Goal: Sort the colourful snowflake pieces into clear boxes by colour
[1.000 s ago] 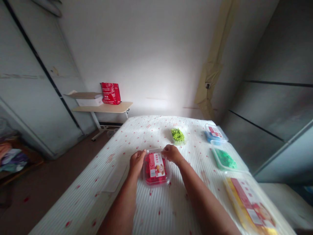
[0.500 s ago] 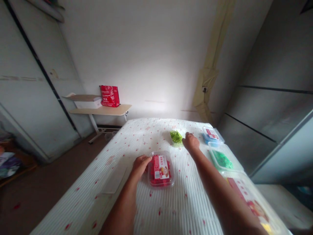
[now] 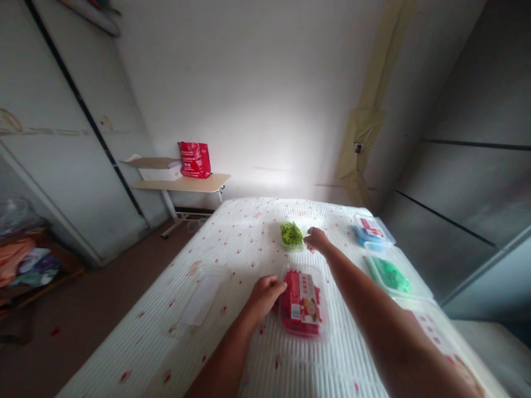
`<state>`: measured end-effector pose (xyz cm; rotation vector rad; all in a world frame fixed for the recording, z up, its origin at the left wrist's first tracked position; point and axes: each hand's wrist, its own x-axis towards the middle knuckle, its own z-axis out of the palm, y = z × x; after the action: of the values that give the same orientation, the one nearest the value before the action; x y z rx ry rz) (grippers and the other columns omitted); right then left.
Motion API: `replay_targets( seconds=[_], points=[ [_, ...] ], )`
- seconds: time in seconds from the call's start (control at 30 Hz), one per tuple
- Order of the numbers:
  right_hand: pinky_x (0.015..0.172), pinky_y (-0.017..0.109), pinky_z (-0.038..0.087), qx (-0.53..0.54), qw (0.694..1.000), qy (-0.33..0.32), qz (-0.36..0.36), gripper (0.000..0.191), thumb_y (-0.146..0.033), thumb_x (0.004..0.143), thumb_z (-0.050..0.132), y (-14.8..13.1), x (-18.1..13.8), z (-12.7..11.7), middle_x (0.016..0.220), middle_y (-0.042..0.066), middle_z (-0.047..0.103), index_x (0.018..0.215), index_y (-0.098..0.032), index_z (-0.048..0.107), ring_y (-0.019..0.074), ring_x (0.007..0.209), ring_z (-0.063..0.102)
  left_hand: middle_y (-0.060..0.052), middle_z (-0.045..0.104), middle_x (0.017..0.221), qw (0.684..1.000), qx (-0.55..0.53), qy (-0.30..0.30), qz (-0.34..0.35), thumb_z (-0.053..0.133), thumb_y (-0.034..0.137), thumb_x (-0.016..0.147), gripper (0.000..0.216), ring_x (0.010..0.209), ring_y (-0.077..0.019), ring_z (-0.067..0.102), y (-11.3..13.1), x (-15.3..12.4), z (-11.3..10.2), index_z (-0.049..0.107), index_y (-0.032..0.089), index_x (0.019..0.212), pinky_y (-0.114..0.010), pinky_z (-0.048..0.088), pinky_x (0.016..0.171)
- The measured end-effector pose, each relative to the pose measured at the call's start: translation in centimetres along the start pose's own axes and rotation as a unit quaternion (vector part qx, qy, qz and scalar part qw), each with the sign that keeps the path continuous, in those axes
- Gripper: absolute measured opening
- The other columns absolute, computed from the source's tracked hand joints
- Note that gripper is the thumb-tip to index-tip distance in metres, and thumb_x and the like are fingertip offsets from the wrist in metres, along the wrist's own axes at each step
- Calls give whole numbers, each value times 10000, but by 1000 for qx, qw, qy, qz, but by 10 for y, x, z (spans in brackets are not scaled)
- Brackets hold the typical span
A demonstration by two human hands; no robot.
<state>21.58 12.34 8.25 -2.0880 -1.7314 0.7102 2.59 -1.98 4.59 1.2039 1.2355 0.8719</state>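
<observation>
A clear plastic box (image 3: 304,304) of red pieces, with a printed label on its lid, sits in front of me. My left hand (image 3: 265,296) grips its left edge, thumb at the lid's rim and fingers curled at the side. Farther back lies a small clear container (image 3: 292,236) heaped with bright yellow-green pieces. Just right of it hovers my right hand (image 3: 317,239), its fingers parted and holding nothing. To the left, a flat clear lid (image 3: 203,300) with a whitish panel rests on the cloth.
Along the right edge stand a box with blue contents (image 3: 372,229), a box of green pieces (image 3: 392,273) and a labelled clear box (image 3: 440,337). White ribbed cloth with red spots (image 3: 232,249) covers the surface. Behind, a side table (image 3: 207,183) carries a red bag (image 3: 194,160).
My right hand has come off the yellow-green container, which now lies farther left. My left hand and the red box have shifted right and slightly nearer. The view has turned a little left.
</observation>
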Motion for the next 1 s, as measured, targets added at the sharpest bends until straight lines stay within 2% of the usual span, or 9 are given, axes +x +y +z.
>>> replay_targets(
  seconds=[0.1, 0.2, 0.3, 0.4, 0.5, 0.7, 0.8, 0.87, 1.0],
  points=[
    [453, 195, 478, -11, 997, -75, -33, 252, -174, 754, 596, -18, -5, 7, 560, 32, 653, 993, -94, 594, 109, 433, 592, 44, 492, 512, 1000, 11, -17, 8, 582, 490, 664, 345, 449, -86, 452, -4, 0, 5, 455, 174, 604, -196, 317, 427],
    [467, 212, 480, -45, 986, -147, -68, 143, -220, 769, 595, -29, -13, -2, 582, 31, 654, 858, -115, 633, 108, 442, 589, 42, 500, 553, 1000, 6, -4, 25, 534, 556, 708, 396, 458, -87, 479, -7, 3, -3, 448, 176, 638, -192, 360, 428],
    [500, 235, 477, -96, 967, -218, -92, 143, -248, 730, 640, -27, -26, -25, 643, 31, 663, 803, -126, 659, 108, 460, 588, 39, 507, 608, 994, 13, 97, 50, 500, 541, 743, 364, 467, -90, 508, -6, 12, -19, 461, 181, 710, -187, 397, 420],
    [514, 247, 469, -142, 935, -311, -99, 214, -223, 627, 714, -16, -43, -44, 618, 5, 652, 824, -143, 689, 116, 464, 588, 21, 542, 705, 978, 14, 196, 62, 509, 451, 766, 298, 504, -89, 540, -2, 26, -34, 479, 186, 899, -175, 425, 429],
    [506, 218, 452, -161, 914, -358, -106, 366, -132, 584, 699, -2, -59, -49, 530, -41, 606, 947, -174, 685, 104, 463, 572, -34, 592, 867, 972, 40, 228, 46, 504, 384, 788, 354, 583, -94, 579, 4, 43, -38, 447, 187, 1077, -163, 440, 446],
    [498, 200, 450, -186, 933, -287, -112, 410, -48, 669, 540, 21, -55, -57, 539, -39, 610, 1025, -203, 669, 76, 446, 531, -94, 638, 998, 953, 176, 248, 8, 489, 338, 800, 466, 613, -113, 610, 10, 79, -32, 439, 164, 1230, -180, 440, 471],
    [547, 235, 479, -223, 950, -188, -108, 440, 0, 697, 479, 32, -36, -75, 681, 26, 678, 1063, -166, 658, 110, 524, 588, -88, 668, 949, 938, 222, 267, 11, 497, 302, 791, 438, 703, -141, 643, 8, 90, -33, 496, 159, 1205, -190, 452, 538],
    [655, 249, 495, -249, 955, -114, -118, 424, 27, 707, 472, 40, -22, -88, 849, 71, 699, 1040, -148, 668, 144, 692, 639, -80, 682, 910, 936, 229, 268, 10, 505, 273, 779, 412, 730, -151, 650, 7, 92, -35, 534, 158, 1175, -194, 452, 562],
    [812, 269, 475, -294, 944, 2, -152, 227, -43, 787, 537, 55, 5, -103, 1011, 87, 660, 946, -128, 675, 175, 911, 617, -77, 688, 896, 938, 221, 267, 9, 509, 225, 757, 394, 692, -139, 642, 7, 91, -39, 573, 138, 1136, -190, 440, 554]
  ],
)
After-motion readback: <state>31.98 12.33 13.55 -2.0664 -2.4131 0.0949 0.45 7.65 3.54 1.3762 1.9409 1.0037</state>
